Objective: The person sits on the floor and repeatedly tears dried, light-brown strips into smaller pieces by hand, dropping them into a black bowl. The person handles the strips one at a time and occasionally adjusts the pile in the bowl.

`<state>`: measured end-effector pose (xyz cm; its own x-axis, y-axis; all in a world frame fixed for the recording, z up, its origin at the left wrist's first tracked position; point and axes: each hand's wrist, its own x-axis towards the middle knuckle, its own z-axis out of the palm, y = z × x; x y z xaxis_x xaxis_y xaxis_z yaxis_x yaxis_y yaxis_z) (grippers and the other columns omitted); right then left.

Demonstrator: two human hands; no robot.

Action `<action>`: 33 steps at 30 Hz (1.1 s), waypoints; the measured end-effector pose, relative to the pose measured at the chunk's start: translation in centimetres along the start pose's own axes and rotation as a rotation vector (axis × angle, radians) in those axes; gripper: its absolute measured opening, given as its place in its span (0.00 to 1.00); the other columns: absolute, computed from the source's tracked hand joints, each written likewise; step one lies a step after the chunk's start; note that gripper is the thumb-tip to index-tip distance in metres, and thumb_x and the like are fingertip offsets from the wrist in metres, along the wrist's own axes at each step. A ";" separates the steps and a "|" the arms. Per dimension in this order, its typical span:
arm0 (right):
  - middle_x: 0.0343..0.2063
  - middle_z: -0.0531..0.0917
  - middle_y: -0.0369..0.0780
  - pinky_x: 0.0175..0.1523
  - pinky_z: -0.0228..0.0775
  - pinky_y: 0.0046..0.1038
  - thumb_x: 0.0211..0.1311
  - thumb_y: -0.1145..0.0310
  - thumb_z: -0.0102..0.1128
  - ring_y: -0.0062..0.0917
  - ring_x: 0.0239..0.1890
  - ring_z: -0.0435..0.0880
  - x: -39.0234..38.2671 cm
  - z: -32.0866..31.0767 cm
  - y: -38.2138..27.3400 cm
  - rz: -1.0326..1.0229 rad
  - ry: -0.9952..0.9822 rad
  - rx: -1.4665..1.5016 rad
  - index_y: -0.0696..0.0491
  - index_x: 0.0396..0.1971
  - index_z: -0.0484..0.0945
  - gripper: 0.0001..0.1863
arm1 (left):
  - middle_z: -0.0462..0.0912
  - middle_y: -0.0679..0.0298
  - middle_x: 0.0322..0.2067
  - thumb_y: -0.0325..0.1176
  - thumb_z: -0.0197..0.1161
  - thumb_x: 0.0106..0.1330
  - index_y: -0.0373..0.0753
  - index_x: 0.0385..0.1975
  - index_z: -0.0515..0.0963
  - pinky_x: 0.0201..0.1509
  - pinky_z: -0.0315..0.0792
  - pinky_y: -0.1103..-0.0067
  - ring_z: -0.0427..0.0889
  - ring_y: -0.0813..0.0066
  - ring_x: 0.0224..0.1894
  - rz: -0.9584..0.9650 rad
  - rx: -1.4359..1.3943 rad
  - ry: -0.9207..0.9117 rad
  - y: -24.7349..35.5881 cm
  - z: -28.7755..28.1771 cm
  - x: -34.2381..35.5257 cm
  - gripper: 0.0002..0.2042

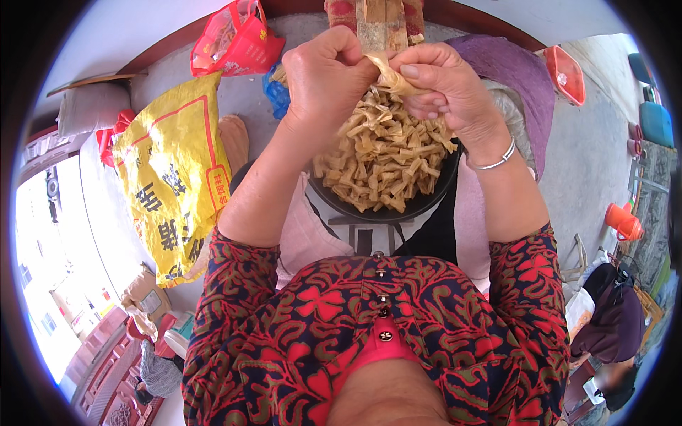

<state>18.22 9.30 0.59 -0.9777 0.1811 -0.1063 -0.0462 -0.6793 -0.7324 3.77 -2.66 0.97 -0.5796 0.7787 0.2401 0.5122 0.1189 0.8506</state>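
Note:
My left hand [321, 74] and my right hand [449, 84] meet at the top centre, above a heap of knotted tan strips [387, 160]. Between them is one twisted, pale yellow-tan strip [388, 74]. My left thumb and fingers pinch its upper left end. The right thumb presses the wider part against curled fingers, with a silvery bangle on that wrist. Below, the heap lies in a round black pan [445, 186] in front of my lap. What the strip is made of, I cannot tell.
A wooden board [381, 27] stands beyond the pan. To the left lie a yellow printed sack [174, 177], a red bag [238, 48] and a blue bag [277, 92]. Purple cloth [522, 89], a red basin [566, 77] and an orange bucket [624, 221] are on the right.

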 end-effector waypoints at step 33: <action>0.19 0.76 0.28 0.27 0.60 0.15 0.60 0.72 0.61 0.09 0.22 0.69 -1.6 -3.2 -1.9 -0.285 0.155 -0.910 0.58 0.26 0.80 0.06 | 0.74 0.70 0.20 0.41 0.58 0.62 0.33 0.26 0.78 0.27 0.62 0.85 0.71 0.83 0.23 -0.120 -0.311 -0.604 -2.0 -4.3 1.1 0.15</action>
<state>20.58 12.59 -0.03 -0.9134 0.3901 0.1166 -0.0377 0.2041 -0.9782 -0.62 -4.67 1.55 -0.1200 0.9887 -0.0901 0.2088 0.1138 0.9713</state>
